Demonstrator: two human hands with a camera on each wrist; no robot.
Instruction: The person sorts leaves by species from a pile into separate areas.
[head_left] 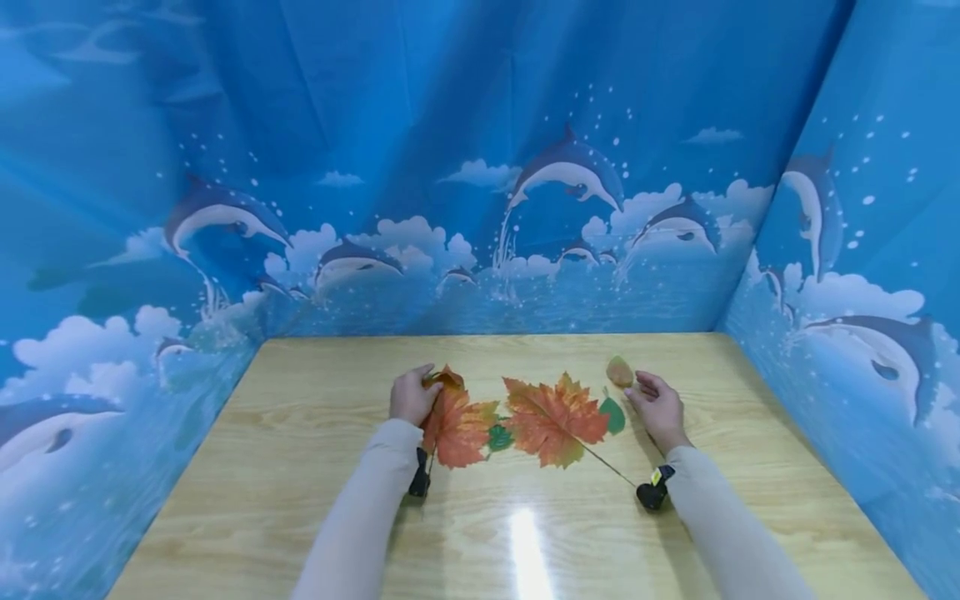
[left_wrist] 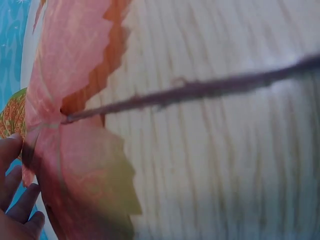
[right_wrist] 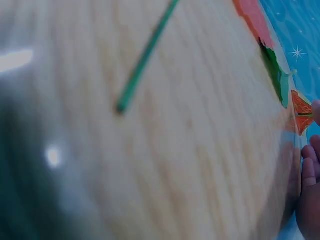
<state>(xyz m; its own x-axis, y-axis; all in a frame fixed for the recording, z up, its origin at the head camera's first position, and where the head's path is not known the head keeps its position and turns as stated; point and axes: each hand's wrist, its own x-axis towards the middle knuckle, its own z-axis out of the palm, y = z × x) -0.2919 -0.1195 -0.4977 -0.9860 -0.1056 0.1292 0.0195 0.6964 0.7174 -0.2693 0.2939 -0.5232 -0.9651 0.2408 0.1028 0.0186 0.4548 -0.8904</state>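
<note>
We see the person's left hand [head_left: 412, 398] at about 9 o'clock of the leaf group, its thumb and fingers closed around the edge of a small orange-brown leaf [head_left: 448, 377]. That leaf sits near 12 o'clock of the first orange-red maple leaf [head_left: 459, 427], which lies just beside the hand, its dark stem running toward 6 o'clock. In the left wrist view we find the fingers [left_wrist: 20, 200] curved at 8 o'clock, next to the big leaf's lobes.

The right hand [head_left: 658, 408] is at 3 o'clock of the group, and we see it pinching a small brown-green leaf [head_left: 618, 372] between fingertips and thumb, out to 10 o'clock of the hand. The second orange-red maple leaf [head_left: 555, 421] lies between the two hands, its thin stem pointing to 4 o'clock and ending near the black right wrist camera [head_left: 652, 492]. Touching that leaf's 3 o'clock side, we notice a green leaf [head_left: 613, 415]; at its 9 o'clock side a toothed green leaf [head_left: 499, 437] shows between the two maple leaves.

All around, we have a wood-grain tabletop [head_left: 300, 483], with a bright glare [head_left: 529, 554] at 6 o'clock. Beyond the table's 12 o'clock edge we see a blue backdrop [head_left: 450, 100] printed with leaping dolphins and clouds.
</note>
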